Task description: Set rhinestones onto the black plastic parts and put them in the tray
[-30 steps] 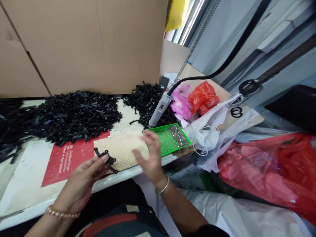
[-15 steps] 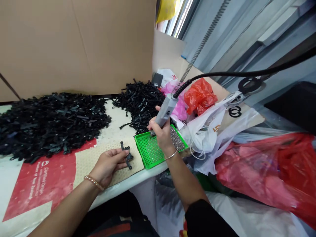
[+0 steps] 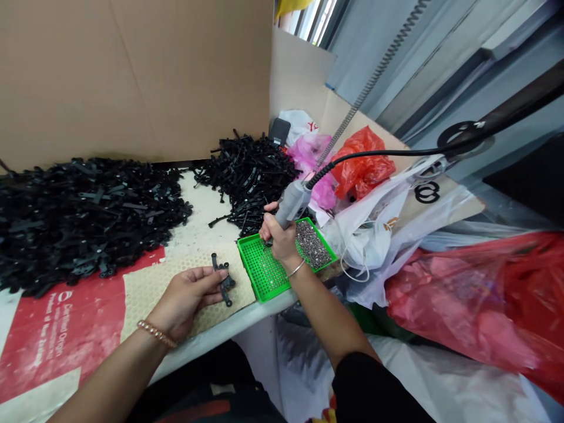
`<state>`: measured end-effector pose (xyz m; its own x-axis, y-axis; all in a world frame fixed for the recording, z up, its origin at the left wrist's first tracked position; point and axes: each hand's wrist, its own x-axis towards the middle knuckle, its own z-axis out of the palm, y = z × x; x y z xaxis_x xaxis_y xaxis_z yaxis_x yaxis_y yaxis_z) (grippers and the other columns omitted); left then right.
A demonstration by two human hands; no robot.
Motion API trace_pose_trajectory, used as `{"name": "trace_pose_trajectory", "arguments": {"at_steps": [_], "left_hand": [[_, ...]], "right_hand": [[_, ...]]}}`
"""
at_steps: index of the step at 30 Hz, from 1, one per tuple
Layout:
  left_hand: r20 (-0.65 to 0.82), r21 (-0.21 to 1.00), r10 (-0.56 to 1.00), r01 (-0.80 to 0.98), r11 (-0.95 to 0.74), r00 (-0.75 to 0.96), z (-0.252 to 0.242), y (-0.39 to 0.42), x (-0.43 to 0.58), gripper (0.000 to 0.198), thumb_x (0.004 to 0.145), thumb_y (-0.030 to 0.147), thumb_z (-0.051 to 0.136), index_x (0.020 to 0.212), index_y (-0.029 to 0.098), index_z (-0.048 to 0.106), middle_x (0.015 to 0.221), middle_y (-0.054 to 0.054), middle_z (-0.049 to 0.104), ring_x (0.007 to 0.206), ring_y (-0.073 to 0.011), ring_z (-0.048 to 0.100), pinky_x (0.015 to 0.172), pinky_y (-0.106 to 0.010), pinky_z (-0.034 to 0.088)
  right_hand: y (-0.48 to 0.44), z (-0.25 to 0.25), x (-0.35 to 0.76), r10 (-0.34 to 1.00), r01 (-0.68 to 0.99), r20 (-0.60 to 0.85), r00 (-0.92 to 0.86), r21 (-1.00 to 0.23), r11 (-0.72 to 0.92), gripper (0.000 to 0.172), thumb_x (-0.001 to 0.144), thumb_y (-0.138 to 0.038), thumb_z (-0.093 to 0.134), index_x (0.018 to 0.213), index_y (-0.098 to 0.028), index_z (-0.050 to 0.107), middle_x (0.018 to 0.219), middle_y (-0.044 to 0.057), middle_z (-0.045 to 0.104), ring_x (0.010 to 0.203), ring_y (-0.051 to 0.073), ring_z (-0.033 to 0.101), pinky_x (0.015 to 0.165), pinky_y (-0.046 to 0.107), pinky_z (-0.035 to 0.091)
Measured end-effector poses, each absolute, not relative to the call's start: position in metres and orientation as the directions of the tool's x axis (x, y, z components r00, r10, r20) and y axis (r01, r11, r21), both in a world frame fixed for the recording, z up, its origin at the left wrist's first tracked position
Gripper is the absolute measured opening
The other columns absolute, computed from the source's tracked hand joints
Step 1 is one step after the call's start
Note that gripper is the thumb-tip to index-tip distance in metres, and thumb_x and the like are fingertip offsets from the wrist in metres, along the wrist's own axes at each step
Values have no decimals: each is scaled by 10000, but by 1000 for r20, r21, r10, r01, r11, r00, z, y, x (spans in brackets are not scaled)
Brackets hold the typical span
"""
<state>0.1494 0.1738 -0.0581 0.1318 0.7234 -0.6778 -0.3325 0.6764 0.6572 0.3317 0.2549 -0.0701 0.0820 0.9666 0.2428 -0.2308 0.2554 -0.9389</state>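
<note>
Between the thumb and fingers of my left hand (image 3: 194,294) is a small black plastic part (image 3: 225,281) with several arms and round ends, just above a honeycomb-patterned mat (image 3: 176,267). My right hand (image 3: 279,238) is wrapped round a grey electric screwdriver (image 3: 291,202), tilted, its lower end over the green perforated tray (image 3: 250,276). Its tip is hidden by my fingers. Rows of small metal screws (image 3: 274,271) sit in the tray's holes, and a heap of loose screws (image 3: 312,244) lies at its right end.
Behind my left hand spreads a big pile of black plastic parts (image 3: 92,214); a smaller pile of thin black pieces (image 3: 251,176) lies behind the tray. A coiled spring (image 3: 372,85) and black cable (image 3: 388,154) run to the screwdriver. Plastic bags (image 3: 363,161) crowd the right.
My right hand and the screwdriver have moved slightly lower and left over the tray. The camera view has shifted a little. My left hand keeps the black part in much the same place.
</note>
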Motion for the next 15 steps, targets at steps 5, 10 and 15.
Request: {"name": "trace_pose_trajectory", "arguments": {"at_steps": [5,10,15], "left_hand": [[-685,655,718,-326,682,126,-54,174,151,133,822,6,632,719,56,699,735,-91,680,598,-122,636,529,-166,557],[-690,650,713,-327,686,123,-52,173,152,142,825,-4,627,715,56,694,721,-83,679,581,-116,629,509,-156,545],[-694,644,707,-324,693,133,-53,173,151,164,847,-1,607,717,62,684,724,-74,679,590,-114,632,521,-165,552]], "right_hand": [[255,-74,333,966,-210,253,59,-942,260,341,786,-439,665,974,-200,509,500,-99,386,404,88,367,435,200,344],[257,-77,334,951,-226,309,29,-924,307,260,829,-358,648,977,-190,516,497,-99,404,394,83,366,424,190,340],[257,-78,334,953,-204,303,25,-931,301,293,817,-397,648,973,-189,511,494,-100,400,393,87,369,420,187,346]]}}
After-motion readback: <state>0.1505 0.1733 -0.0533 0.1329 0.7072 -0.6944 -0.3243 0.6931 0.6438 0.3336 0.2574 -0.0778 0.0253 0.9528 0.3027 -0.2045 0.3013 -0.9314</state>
